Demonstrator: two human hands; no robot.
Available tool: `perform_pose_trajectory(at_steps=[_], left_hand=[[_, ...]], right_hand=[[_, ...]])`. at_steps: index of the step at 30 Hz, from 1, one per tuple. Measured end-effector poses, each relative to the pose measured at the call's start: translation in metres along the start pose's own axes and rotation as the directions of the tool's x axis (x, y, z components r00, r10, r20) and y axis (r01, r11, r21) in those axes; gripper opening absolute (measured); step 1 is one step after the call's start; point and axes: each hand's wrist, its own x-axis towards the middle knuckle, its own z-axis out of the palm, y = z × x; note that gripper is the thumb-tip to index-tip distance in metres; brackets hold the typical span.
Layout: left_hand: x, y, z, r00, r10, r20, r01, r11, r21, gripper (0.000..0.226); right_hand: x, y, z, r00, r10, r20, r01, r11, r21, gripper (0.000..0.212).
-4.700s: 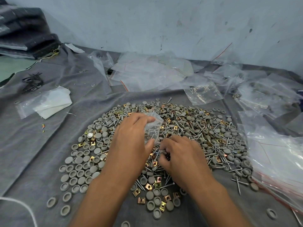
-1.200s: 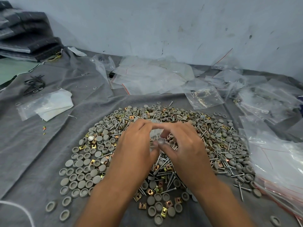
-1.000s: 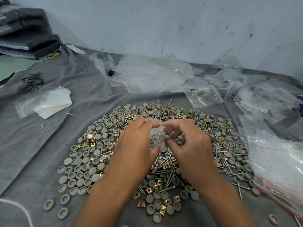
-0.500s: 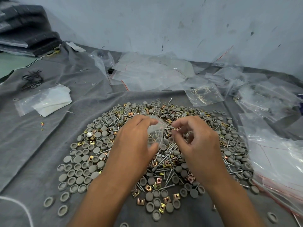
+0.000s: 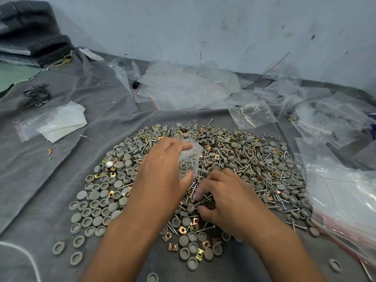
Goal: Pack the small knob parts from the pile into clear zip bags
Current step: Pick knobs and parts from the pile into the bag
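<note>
Grey round plastic caps, silver screws and brass square clips form a pile (image 5: 203, 176) on the cloth-covered counter (image 5: 40, 190). Left hand (image 5: 162, 176) grips a small clear zip bag (image 5: 190, 159) above it; right hand (image 5: 225, 198), fingers curled, pinches parts at the near middle.

Pile (image 5: 203, 169): grey caps, silver screws, brass-gold clips on grey cloth (image 5: 50, 180); behind pile, clear bags (image 5: 183, 88) with red zip lines.
</note>
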Motion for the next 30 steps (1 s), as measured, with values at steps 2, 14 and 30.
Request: perform_pose_trajectory(at_steps=[2, 14, 30], left_hand=[[0.000, 0.000, 0.000, 1.000, 0.002, -0.004, -0.002, 1.000, -0.003, 0.058], [0.001, -0.001, 0.001, 1.000, 0.009, -0.014, -0.009, 1.000, -0.004, 0.056], [0.000, 0.001, 0.001, 1.000, 0.015, 0.006, -0.015, 1.000, -0.011, 0.055]], right_hand=[[-0.001, -0.003, -0.001, 1.000, -0.029, 0.003, 0.029, 0.999, 0.014, 0.013], [-0.004, -0.006, 0.000, 0.998, -0.045, -0.037, 0.047, 0.998, 0.033, 0.009], [0.006, 0.009, -0.023, 0.977, 0.147, -0.154, 0.104, 0.303, 0.947, 0.021]])
